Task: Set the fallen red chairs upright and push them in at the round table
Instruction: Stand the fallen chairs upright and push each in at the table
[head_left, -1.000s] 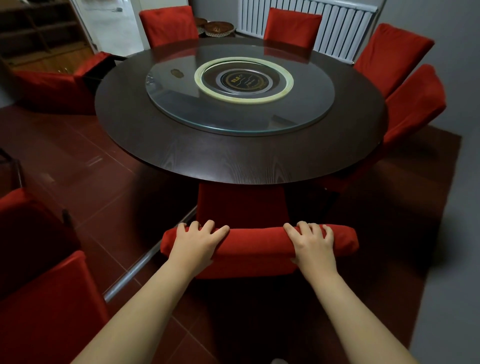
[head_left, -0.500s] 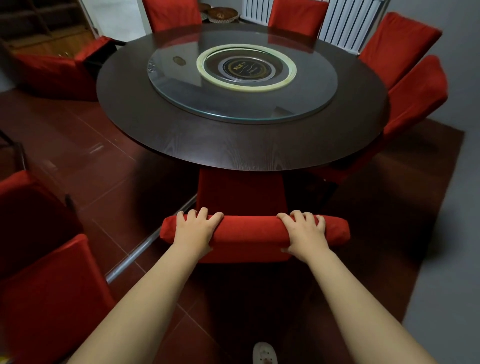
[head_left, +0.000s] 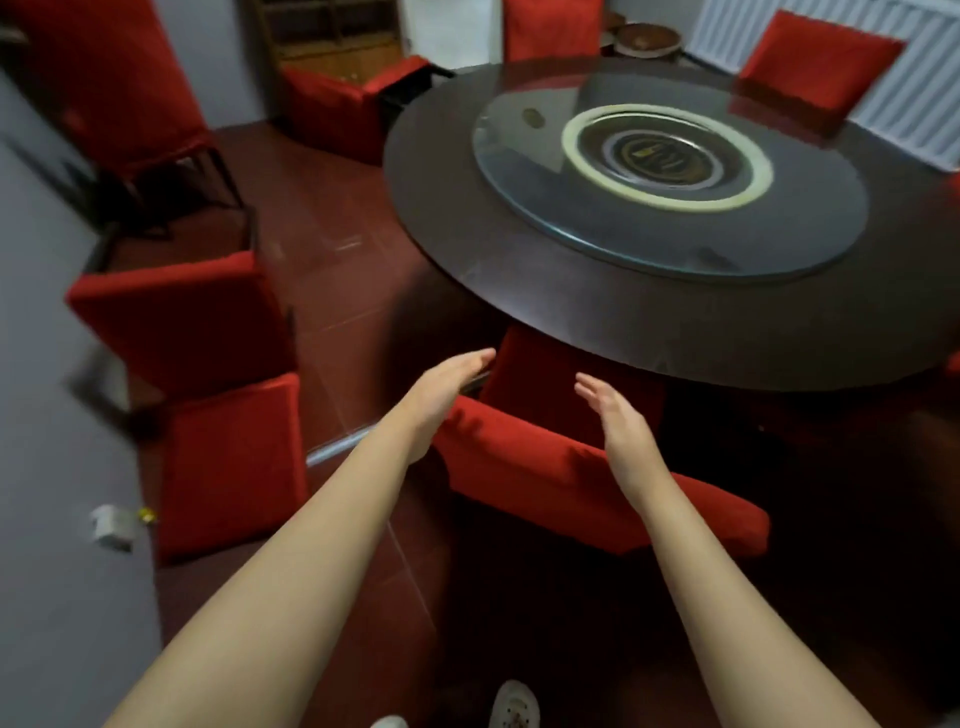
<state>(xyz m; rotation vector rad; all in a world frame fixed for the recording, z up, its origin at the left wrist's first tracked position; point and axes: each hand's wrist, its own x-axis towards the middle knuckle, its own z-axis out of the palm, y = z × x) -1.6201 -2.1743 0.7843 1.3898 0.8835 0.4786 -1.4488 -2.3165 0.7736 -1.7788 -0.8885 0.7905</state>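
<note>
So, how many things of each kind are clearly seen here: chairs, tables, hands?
Upright red chairs: 4
Fallen red chairs: 2
Round table: 1
Left hand and right hand: 2
Total: 9
Right-edge red slivers skipped; lower-left red shape counted as one.

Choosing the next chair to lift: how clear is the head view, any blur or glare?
Head view: motion blur smears the whole frame, worst on the red chair at left; lighting is dim, black under the round table; the glass turntable carries reflections.

The round table (head_left: 519, 291) hides from you the seat of the near chair (head_left: 545, 467); the small white thing (head_left: 111, 527) at your left is too blurred to name.
</note>
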